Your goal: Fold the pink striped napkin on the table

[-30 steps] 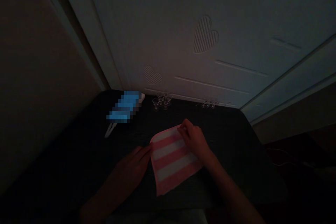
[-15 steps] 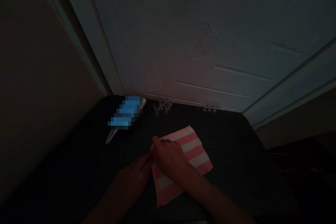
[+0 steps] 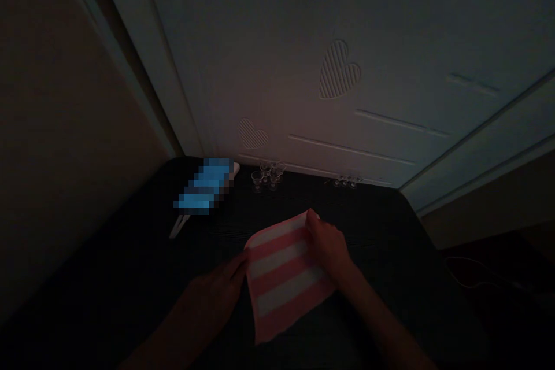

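Note:
A pink-and-white striped cloth [image 3: 280, 277] is stretched out over the dark table in front of me. My left hand [image 3: 223, 286] pinches its left edge near the upper left corner, thumb and fingers together. At the cloth's upper right corner, my right hand [image 3: 327, 243] is closed on the fabric, its fingertips at the far edge. The right hand and forearm cover part of the cloth's right side. The lower left corner points toward me.
Several small stemmed glasses [image 3: 267, 176] stand at the table's [image 3: 225, 231] back edge, with more small glasses [image 3: 347, 180] farther right. A device with a blurred blue screen [image 3: 206, 185] lies at the back left. Behind rises a white panel with hearts [image 3: 340, 72]. The room is dim.
My right hand has moved from the cloth's upper left corner to its upper right one and grips it there. The cloth is raised slightly and its right side has shifted. My left hand stays at the left edge.

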Action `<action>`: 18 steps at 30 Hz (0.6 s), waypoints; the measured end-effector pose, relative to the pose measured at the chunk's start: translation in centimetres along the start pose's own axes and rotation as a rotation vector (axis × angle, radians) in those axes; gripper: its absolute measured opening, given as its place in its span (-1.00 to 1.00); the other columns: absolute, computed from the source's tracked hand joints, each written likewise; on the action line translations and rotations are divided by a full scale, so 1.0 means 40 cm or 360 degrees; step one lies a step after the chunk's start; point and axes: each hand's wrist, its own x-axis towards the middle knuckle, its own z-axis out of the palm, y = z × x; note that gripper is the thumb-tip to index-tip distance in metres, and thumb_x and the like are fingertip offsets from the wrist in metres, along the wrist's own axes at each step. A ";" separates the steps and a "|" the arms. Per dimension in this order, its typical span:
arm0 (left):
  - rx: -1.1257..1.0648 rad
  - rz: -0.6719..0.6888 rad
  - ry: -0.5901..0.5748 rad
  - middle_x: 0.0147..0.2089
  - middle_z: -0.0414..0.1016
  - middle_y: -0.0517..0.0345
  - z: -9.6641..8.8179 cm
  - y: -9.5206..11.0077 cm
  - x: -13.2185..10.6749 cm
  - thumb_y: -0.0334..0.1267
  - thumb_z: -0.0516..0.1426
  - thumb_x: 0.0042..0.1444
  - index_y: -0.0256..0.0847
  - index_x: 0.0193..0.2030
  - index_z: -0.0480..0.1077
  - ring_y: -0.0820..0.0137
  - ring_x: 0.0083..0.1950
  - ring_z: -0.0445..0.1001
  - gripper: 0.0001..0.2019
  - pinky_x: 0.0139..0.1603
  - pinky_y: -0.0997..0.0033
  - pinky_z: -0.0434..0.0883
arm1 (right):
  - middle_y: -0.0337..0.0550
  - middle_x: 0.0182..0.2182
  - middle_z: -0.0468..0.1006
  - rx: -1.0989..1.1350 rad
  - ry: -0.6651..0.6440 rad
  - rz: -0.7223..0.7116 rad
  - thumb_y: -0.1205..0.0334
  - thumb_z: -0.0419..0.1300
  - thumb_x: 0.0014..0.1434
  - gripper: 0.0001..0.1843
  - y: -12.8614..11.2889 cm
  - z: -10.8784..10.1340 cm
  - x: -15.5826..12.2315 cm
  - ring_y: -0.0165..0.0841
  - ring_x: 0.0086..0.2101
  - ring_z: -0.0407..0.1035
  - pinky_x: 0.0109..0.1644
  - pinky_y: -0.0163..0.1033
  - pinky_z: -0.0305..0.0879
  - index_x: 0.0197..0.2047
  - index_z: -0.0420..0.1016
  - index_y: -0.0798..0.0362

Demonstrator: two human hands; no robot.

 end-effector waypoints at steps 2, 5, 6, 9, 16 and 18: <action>0.0014 -0.0010 0.0009 0.14 0.31 -0.03 0.010 0.001 -0.002 -0.57 -0.16 0.05 -0.24 0.09 0.29 0.31 0.01 0.41 -0.51 -0.17 0.39 0.46 | -0.13 -0.33 0.51 -0.0028 -0.0002 0.0140 0.29 -0.15 0.24 -0.82 0.041 -0.003 0.003 -0.29 -0.35 0.42 -0.41 -0.31 0.10 -0.11 0.16 0.02; 0.0022 -0.0021 0.0040 0.17 0.28 -0.01 0.024 0.001 -0.007 -0.55 -0.15 0.08 -0.22 0.11 0.27 0.31 0.03 0.39 -0.52 -0.13 0.38 0.44 | -0.13 -0.34 0.51 -0.0035 0.0017 0.0209 0.25 -0.14 0.25 -0.85 0.073 -0.003 0.005 -0.30 -0.35 0.42 -0.43 -0.33 0.05 -0.14 0.17 0.01; 0.0036 -0.0020 0.0049 0.18 0.26 0.01 0.028 0.001 -0.008 -0.53 -0.14 0.09 -0.21 0.12 0.27 0.29 0.04 0.38 -0.53 -0.11 0.36 0.43 | -0.14 -0.34 0.51 -0.0019 0.0021 0.0204 0.23 -0.13 0.25 -0.85 0.074 -0.004 0.003 -0.31 -0.36 0.42 -0.43 -0.33 0.03 -0.14 0.17 0.01; 0.0092 0.0007 0.0058 0.23 0.20 0.06 0.034 0.004 -0.015 -0.46 -0.10 0.10 -0.19 0.15 0.23 0.22 0.07 0.33 -0.55 -0.04 0.28 0.40 | -0.17 -0.35 0.51 0.0166 0.0027 0.0130 0.19 -0.08 0.24 -0.87 0.054 -0.009 -0.009 -0.35 -0.37 0.41 -0.42 -0.35 0.02 -0.17 0.19 0.01; 0.0038 0.0265 0.0123 0.24 0.17 0.18 0.011 0.005 -0.082 -0.59 -0.10 0.01 -0.08 0.19 0.15 0.32 0.14 0.22 -0.41 0.10 0.31 0.26 | -0.21 -0.37 0.51 0.0569 -0.0124 -0.0382 0.21 0.02 0.19 -0.89 -0.075 -0.017 -0.094 -0.40 -0.37 0.39 -0.38 -0.39 0.06 -0.20 0.21 0.03; 0.0008 0.0368 0.0059 0.23 0.20 0.20 0.001 0.003 -0.101 -0.58 -0.08 -0.01 -0.06 0.21 0.12 0.30 0.16 0.19 -0.38 0.11 0.29 0.24 | -0.20 -0.37 0.51 0.0562 -0.0175 -0.0535 0.22 0.00 0.20 -0.90 -0.106 -0.008 -0.115 -0.39 -0.37 0.39 -0.40 -0.38 0.07 -0.21 0.21 0.04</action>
